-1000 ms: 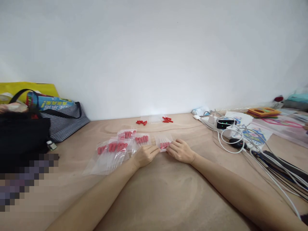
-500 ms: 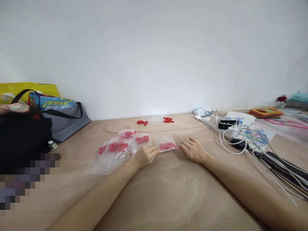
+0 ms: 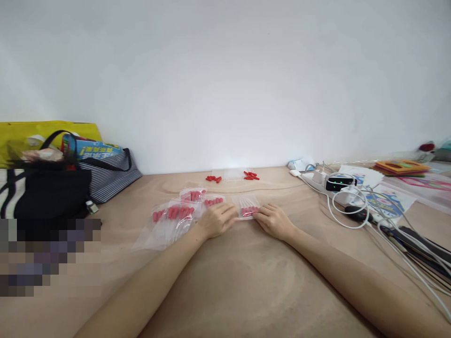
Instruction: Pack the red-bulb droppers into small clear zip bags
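Observation:
A small clear bag with several red-ended pieces inside lies between my hands. My left hand is closed at the bag's near left edge. At its near right corner, my right hand is closed on the bag, fingers bent together. Left of my left hand lie more clear bags of red-ended pieces, overlapping one another; my left hand partly covers the nearest one. Farther back are two small groups of loose red pieces, with thin clear pieces between them.
A striped bag and a black bag stand at the left, with a small bottle beside them. On the right are a power strip with white cables, printed papers and stacked orange sheets. A white wall rises behind.
My right hand has moved left, closer to my left hand, at the small bag's edge. The whole view has shifted slightly, so the still objects appear farther right.

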`<state>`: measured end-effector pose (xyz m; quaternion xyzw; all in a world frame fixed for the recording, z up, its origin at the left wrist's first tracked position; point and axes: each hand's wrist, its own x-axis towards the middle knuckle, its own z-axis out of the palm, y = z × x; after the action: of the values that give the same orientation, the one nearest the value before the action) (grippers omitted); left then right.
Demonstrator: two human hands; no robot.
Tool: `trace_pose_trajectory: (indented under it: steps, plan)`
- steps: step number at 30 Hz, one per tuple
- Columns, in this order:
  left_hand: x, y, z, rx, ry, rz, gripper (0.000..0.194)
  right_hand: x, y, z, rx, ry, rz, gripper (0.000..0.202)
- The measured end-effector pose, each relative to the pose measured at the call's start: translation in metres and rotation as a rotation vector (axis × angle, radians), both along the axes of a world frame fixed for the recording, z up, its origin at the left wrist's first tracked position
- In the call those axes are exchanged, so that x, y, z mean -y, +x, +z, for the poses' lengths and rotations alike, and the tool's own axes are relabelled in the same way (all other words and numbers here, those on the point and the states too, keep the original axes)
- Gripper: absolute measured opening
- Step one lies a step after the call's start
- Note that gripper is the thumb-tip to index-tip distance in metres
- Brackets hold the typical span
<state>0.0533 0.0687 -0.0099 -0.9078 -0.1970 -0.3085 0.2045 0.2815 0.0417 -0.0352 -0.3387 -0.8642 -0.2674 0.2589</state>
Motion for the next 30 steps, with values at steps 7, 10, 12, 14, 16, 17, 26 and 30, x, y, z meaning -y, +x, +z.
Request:
trace_pose_trajectory:
  steps: [7,10,12,14,16,17,26,30]
  plan:
    - [-0.034,-0.040,0.025,0.061,-0.276,0.762,0.022,-0.016,0.061,-0.004,-0.039,-0.041,-0.153,0.026]
    - [-0.051,-0.047,0.031,-0.018,-0.451,0.843,0.024,-0.016,0.073,-0.003,-0.051,-0.123,-0.190,0.027]
    - [-0.061,-0.049,0.033,-0.063,-0.532,0.844,0.024,-0.014,0.072,-0.003,-0.067,-0.153,-0.208,0.028]
    - [-0.068,-0.048,0.034,-0.083,-0.574,0.830,0.023,-0.012,0.069,-0.002,-0.093,-0.160,-0.194,0.028]
    - [-0.072,-0.047,0.035,-0.086,-0.594,0.806,0.020,-0.009,0.066,-0.001,-0.143,-0.145,-0.164,0.026]
    - [-0.074,-0.046,0.036,-0.084,-0.600,0.788,0.019,-0.008,0.064,-0.001,-0.177,-0.134,-0.148,0.024]
    - [-0.066,-0.013,0.070,0.062,-0.587,0.507,0.006,-0.016,-0.020,-0.003,-1.102,-0.728,-0.037,0.039]
    - [-0.054,0.010,0.077,0.296,-0.449,0.308,0.003,-0.036,-0.061,0.012,-1.306,-1.125,0.069,0.065]
